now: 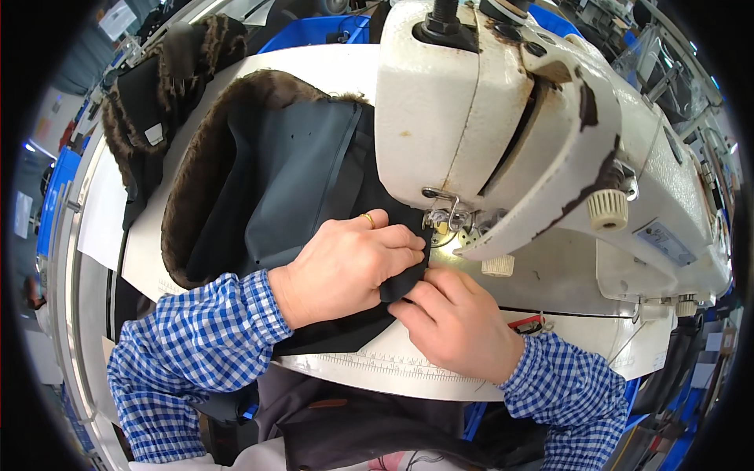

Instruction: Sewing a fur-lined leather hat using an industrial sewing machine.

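Workshop: blue bin [314, 33] is peeking out behind the table; black fisheye rim is cutting off the surroundings.
Table: white top [345, 71] is showing a ruler scale along its near edge, partly covered.
Sewing machine [432, 102]: standing at right, hiding the table behind it; can't make out the needle.
Dark panel [298, 173]: lying left of the presser foot [441, 222], right edge reaching it; underside hidden. Brown fur trim [179, 224] is curving around its left side.
Left hand [342, 263]: wearing 1 ring, fingers bunching on the panel; thumb hidden, can't tell if pinching or pressing.
Right hand [455, 322]: pinching the panel's near-right edge, fingertips partly hidden.
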The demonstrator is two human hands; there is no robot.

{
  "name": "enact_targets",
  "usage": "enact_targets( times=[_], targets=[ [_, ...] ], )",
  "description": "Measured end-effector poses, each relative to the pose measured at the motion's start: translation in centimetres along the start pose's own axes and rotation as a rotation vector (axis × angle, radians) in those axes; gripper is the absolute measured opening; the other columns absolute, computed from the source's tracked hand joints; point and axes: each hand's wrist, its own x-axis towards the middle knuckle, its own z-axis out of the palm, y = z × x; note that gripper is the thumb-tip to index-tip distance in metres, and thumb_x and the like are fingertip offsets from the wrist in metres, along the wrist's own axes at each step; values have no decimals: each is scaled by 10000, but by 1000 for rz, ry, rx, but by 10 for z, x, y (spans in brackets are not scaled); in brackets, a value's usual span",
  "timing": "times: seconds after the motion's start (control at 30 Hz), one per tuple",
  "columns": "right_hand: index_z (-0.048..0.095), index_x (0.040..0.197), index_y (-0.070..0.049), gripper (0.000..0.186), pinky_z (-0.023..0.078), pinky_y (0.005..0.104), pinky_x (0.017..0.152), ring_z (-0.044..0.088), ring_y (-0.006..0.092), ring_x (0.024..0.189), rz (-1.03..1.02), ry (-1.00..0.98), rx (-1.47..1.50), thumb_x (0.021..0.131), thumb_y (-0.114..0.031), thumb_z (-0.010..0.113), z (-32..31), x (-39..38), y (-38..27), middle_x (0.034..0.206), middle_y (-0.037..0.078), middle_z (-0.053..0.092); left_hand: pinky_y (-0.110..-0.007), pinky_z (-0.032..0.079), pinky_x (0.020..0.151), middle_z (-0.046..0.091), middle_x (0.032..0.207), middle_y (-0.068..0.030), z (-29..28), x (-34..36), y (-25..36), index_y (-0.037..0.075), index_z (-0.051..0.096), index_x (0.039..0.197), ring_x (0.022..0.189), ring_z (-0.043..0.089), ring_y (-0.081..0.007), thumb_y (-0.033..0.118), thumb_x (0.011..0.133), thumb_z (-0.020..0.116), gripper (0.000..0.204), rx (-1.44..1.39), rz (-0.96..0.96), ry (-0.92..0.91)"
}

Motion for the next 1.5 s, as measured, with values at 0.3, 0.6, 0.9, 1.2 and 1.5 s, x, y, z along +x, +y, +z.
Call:
enact_targets(
  times=[0.3,0.6,0.9,1.2,1.5],
  targets=[
    [668,914,-90,158,495,328,821,586,214,914,-192,-73,230,796,-188,628,2,-6,-24,989,38,634,-358,563,794,657,1329,-149,-39,-12,39,14,715,1135,1027,634,-276,147,757,677,402,305,70,-378],
    [710,994,4,291,567,445,959,644,319,1017,-178,35,-42,801,-203,645,3,-20,-39,1043,150,674,-349,544,809,680,1238,-24,-12,-36,34,77,745,1135,1011,621,-216,109,626,744,510,176,57,-85],
    [717,954,25,302,582,456,921,657,344,968,-227,74,-112,762,-199,648,3,-23,-40,964,161,682,-350,524,798,679,1197,-30,-3,-37,34,68,761,1121,993,615,-214,126,578,703,549,168,91,-30],
    [716,950,38,301,578,445,920,647,332,960,-235,22,-63,763,-188,649,-1,-22,-39,964,153,674,-352,535,806,688,1167,-53,1,-35,34,37,766,1083,991,644,-215,155,592,685,512,173,126,12],
    [709,978,52,318,584,435,939,654,329,987,-232,-24,-76,761,-175,653,-3,-18,-30,1007,174,681,-353,558,823,683,1141,-63,3,-26,19,24,756,1080,976,647,-221,146,655,691,448,135,190,27]
  ],
)
